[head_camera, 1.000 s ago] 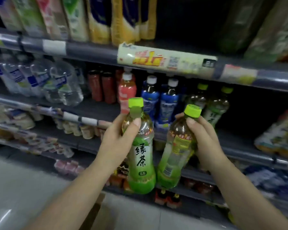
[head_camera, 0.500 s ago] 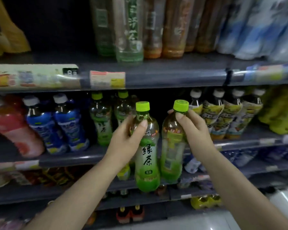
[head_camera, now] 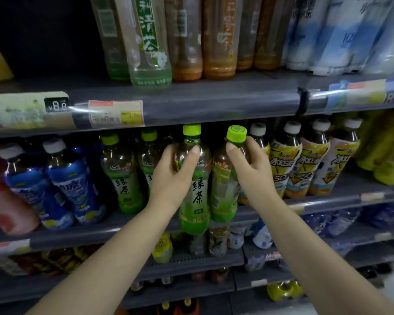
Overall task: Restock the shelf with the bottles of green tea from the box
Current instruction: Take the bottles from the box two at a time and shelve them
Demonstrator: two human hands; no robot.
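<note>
Both bottles [head_camera: 195, 189] raised, necks in hands [head_camera: 173, 178].

On your left stand two blue-labelled bottles [head_camera: 73, 187] with white caps, and beside them at the frame edge a blurred red bottle [head_camera: 7, 205]. To your right you have a row of yellow-labelled iced tea bottles [head_camera: 300, 169] with white caps, then yellow packs [head_camera: 384, 151]. On the level above you see tall bottles: a clear one with a green label [head_camera: 148, 46], amber ones [head_camera: 218, 42], and blue-and-white ones [head_camera: 341, 35]. A price tag [head_camera: 116, 113] sits on the rail below them. Lower levels hold small, dim items you cannot make out.
</note>
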